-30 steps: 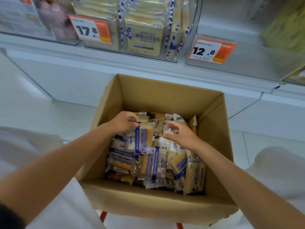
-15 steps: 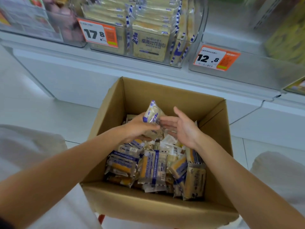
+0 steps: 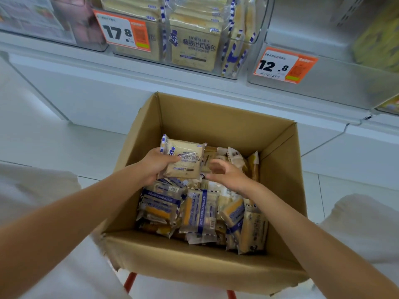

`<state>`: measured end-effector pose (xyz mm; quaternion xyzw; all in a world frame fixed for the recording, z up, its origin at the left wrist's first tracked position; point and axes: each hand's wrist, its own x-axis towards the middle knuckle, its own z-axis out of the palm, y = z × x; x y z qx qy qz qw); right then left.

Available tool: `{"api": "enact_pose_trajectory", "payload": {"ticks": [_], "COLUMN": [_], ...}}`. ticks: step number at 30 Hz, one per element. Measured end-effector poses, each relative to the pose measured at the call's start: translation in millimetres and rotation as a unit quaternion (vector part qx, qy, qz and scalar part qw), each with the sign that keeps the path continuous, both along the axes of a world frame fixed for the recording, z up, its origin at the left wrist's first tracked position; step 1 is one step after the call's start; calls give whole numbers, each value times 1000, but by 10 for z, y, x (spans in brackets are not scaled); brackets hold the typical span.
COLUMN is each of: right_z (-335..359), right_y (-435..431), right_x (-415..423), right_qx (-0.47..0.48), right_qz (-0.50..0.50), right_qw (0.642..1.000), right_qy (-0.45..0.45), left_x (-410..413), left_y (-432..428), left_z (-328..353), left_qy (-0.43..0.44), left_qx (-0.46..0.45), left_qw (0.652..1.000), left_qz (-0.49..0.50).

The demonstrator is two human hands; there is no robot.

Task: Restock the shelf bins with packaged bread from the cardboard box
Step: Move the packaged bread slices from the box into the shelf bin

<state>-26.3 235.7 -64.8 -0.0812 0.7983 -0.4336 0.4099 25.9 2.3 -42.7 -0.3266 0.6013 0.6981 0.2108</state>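
An open cardboard box (image 3: 216, 117) sits in front of me, filled with several packaged breads (image 3: 198, 214) in clear wrappers with blue stripes. My left hand (image 3: 156, 164) grips one bread packet (image 3: 185, 158) by its left edge and holds it face up above the pile. My right hand (image 3: 226, 174) hovers just right of that packet with its fingers loosely curled, holding nothing. Above the box, a clear shelf bin (image 3: 237, 39) holds several of the same packets standing upright.
Orange price tags 17.8 (image 3: 122, 31) and 12.8 (image 3: 285, 65) hang on the bin fronts. The clear bin (image 3: 323, 83) behind the 12.8 tag shows no stock at its front. White shelf base and floor tiles surround the box; red stool legs (image 3: 129, 282) show below it.
My left hand has lifted a packet out of the pile and turned it face up. My right hand has come off the packets and now hovers beside it.
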Motion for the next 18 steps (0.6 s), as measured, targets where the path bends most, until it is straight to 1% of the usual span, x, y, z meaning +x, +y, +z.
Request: {"api": "enact_pose_trajectory", "payload": {"ticks": [2, 3, 5, 6, 7, 9, 10, 12, 14, 16, 18], "right_z": [-199, -306, -500, -600, -644, -706, -717, -619, -409, -164, 134], "right_y": [12, 16, 4, -6, -27, -64, -69, -47, -5, 25, -9], "right_x": [57, 85, 117, 137, 159, 157, 144, 83, -40, -176, -240], "right_qx": [57, 78, 112, 128, 155, 175, 153, 96, 82, 116, 108], "right_qz": [113, 148, 190, 207, 223, 235, 225, 179, 130, 74, -25], "right_qw": [992, 986, 975, 970, 962, 954, 961, 979, 988, 989, 985], "right_qy": [9, 2, -14, -6, 16, 59, 58, 20, 13, 61, 132], "left_x": [50, 72, 106, 121, 132, 147, 148, 139, 114, 92, 86], "left_y": [-39, -58, -95, -109, -122, -136, -133, -122, -108, -95, -72], "left_z": [-47, -65, -102, -115, -132, -163, -171, -181, -182, -157, -96], "left_qy": [4, 5, 5, 5, 6, 7, 4, 1, 7, 16, 24], "left_qx": [3, 7, 11, 9, 6, 0, -4, -17, -39, -60, -58], "left_qw": [1000, 1000, 1000, 1000, 1000, 1000, 1000, 1000, 999, 997, 997], "left_qz": [22, 26, 25, 24, 23, 22, 22, 22, 28, 40, 46]}}
